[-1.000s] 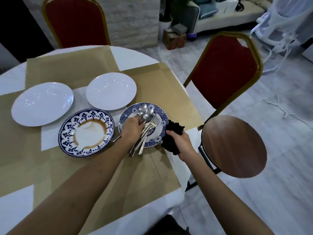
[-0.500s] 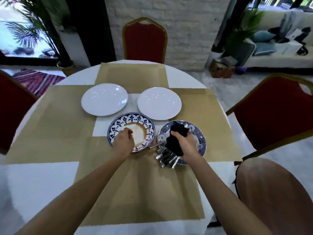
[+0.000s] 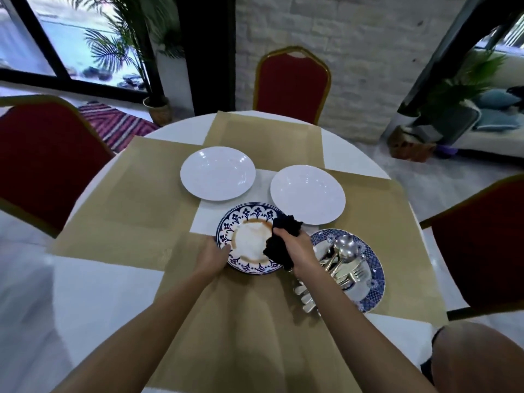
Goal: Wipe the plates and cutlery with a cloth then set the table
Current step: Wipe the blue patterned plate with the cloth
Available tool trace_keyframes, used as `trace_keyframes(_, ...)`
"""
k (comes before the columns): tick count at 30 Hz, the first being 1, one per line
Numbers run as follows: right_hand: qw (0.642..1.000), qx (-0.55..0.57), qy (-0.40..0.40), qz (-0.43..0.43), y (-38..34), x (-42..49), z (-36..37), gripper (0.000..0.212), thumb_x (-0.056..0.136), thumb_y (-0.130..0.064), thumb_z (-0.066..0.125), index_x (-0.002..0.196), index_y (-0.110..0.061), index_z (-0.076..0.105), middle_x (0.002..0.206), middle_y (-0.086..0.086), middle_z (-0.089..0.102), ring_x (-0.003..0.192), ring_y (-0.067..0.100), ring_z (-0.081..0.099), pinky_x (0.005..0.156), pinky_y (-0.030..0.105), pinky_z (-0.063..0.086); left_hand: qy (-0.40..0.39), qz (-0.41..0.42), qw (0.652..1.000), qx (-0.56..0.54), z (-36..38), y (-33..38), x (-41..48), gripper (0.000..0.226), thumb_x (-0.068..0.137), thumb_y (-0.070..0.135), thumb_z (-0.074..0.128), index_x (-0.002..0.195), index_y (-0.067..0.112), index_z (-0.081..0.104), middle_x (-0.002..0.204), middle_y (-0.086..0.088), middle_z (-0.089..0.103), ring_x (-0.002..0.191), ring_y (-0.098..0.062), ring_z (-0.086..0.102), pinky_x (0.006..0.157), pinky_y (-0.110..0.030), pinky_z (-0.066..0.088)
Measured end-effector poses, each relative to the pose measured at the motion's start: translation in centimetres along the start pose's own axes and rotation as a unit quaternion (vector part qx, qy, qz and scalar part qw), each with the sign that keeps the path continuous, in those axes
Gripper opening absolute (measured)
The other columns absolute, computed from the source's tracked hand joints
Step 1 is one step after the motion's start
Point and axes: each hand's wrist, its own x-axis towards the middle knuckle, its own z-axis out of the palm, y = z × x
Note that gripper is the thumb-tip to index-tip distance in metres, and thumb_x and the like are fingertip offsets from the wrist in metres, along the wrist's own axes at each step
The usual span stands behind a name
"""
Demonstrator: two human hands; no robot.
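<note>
A blue-patterned plate (image 3: pixel 246 225) with a brown stain ring lies in the middle of the table. My left hand (image 3: pixel 211 255) grips its near left rim. My right hand (image 3: pixel 297 251) holds a crumpled black cloth (image 3: pixel 283 236) against the plate's right side. To the right, a second blue-patterned plate (image 3: pixel 371 259) carries several spoons and forks (image 3: pixel 340 262), with handles sticking out over its near edge. Two white plates (image 3: pixel 217 173) (image 3: pixel 307 194) sit farther back.
Beige placemats (image 3: pixel 136 194) cover the round white table (image 3: pixel 93 293). Red chairs stand at the far side (image 3: pixel 292 83), the left (image 3: pixel 42 160) and the right (image 3: pixel 482 245). A round wooden stool (image 3: pixel 479 355) is at the lower right.
My right hand has carried the black cloth from the cutlery plate onto the stained plate. My left hand has shifted to the stained plate's near left rim. The camera view swung left.
</note>
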Motion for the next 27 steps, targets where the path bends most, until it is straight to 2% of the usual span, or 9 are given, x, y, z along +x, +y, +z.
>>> trace_keyframes(4,1.0,-0.021,0.012,0.003,0.3,0.6,0.3,0.034,0.083,-0.023,0.072,0.113,-0.017,0.059,0.101,0.007,0.068,0.092,0.027,0.067,0.082,0.042,0.058,-0.003,0.003,1.0,-0.028,0.4,-0.2,0.3,0.03,0.096,0.016,0.046,0.125,0.011,0.051,0.11,-0.004,0.059,0.099,-0.025,0.055,0.084,-0.035,0.048)
trace_keyframes(8,0.999,-0.046,0.023,0.011,0.6,1.1,0.7,0.042,0.082,-0.024,0.072,0.122,-0.019,0.057,0.105,0.007,0.068,0.095,0.027,0.066,0.087,0.046,0.056,-0.019,-0.013,0.998,-0.063,0.7,-0.6,0.7,0.027,0.098,0.016,0.041,0.124,0.011,0.047,0.116,-0.012,0.059,0.099,-0.028,0.057,0.085,-0.045,0.053)
trace_keyframes(10,0.998,-0.049,0.025,0.013,0.6,1.1,1.0,0.046,0.082,-0.025,0.072,0.125,-0.018,0.056,0.109,0.007,0.067,0.098,0.028,0.065,0.088,0.048,0.055,-0.04,-0.014,0.991,-0.126,0.6,-0.9,0.6,0.031,0.098,0.015,0.04,0.129,0.013,0.043,0.118,-0.009,0.056,0.102,-0.029,0.059,0.077,-0.048,0.057)
trace_keyframes(13,0.998,-0.058,0.027,0.007,0.4,0.9,1.4,0.043,0.082,-0.025,0.071,0.122,-0.021,0.056,0.11,0.007,0.066,0.1,0.028,0.064,0.09,0.049,0.054,-0.069,-0.007,0.976,-0.207,0.2,-1.3,0.1,0.032,0.099,0.013,0.042,0.131,0.016,0.041,0.119,-0.006,0.057,0.098,-0.027,0.063,0.063,-0.043,0.06)
trace_keyframes(18,0.997,-0.071,0.013,-0.01,-0.3,-0.2,2.4,0.04,0.084,-0.025,0.069,0.121,-0.02,0.056,0.111,0.004,0.066,0.101,0.026,0.064,0.093,0.046,0.053,-0.088,-0.033,0.961,-0.26,-1.5,-1.9,-0.9,0.027,0.097,0.006,0.041,0.123,0.016,0.037,0.122,-0.013,0.055,0.098,-0.031,0.065,0.061,-0.045,0.059)
trace_keyframes(22,0.992,-0.106,0.013,-0.063,-1.6,-1.9,3.2,0.033,0.086,-0.027,0.066,0.118,-0.023,0.055,0.11,0.002,0.065,0.099,0.021,0.063,0.089,0.039,0.053,-0.087,-0.03,0.953,-0.288,-3.4,-2.1,-2.2,0.028,0.098,0.005,0.034,0.125,0.012,0.036,0.111,-0.014,0.059,0.082,-0.026,0.067,0.054,-0.038,0.058)
trace_keyframes(25,0.976,-0.166,0.012,-0.139,-3.5,-3.4,3.8,0.027,0.09,-0.022,0.056,0.116,-0.018,0.056,0.103,0.002,0.063,0.093,0.019,0.06,0.076,0.03,0.047,-0.076,-0.038,0.952,-0.295,-4.6,-1.4,-3.0,0.031,0.095,0.011,0.034,0.123,0.016,0.048,0.092,-0.01,0.068,0.073,-0.025,0.068,0.064,-0.046,0.059)
trace_keyframes(27,0.943,-0.237,0.035,-0.23,-4.6,-4.4,4.2,0.031,0.091,-0.019,0.053,0.121,-0.014,0.056,0.105,0.004,0.062,0.098,0.021,0.057,0.079,0.028,0.043,-0.073,-0.037,0.948,-0.308,-5.4,-1.1,-3.6,0.026,0.1,0.029,0.037,0.121,0.025,0.051,0.095,-0.008,0.07,0.078,-0.029,0.07,0.07,-0.051,0.058)
